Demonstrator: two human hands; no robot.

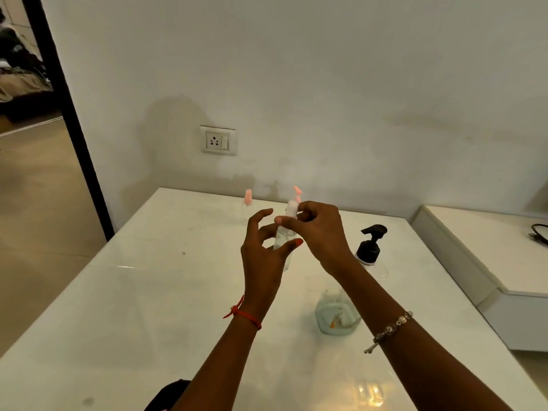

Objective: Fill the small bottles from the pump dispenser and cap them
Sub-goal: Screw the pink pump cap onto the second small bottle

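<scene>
Hands raised over the white table (148, 292), small bottle (281, 240) between them, clear of the surface.

Bottle: clear body, white collar, pink nozzle on top, blurred; fill level unreadable. Your right hand (320, 232) pinches the collar just under the nozzle. Your left hand (264, 256) cups the lower body, fingers curved and spread, thumb across the front; whether it truly grips, you cannot tell. Second bottle (247, 200), pink-topped, stands upright near the far edge. Pump dispenser (370, 244), black head on a clear body, stands to your right. Clear jar (335, 317), nearer you, holds a shallow layer of pale liquid.
</scene>
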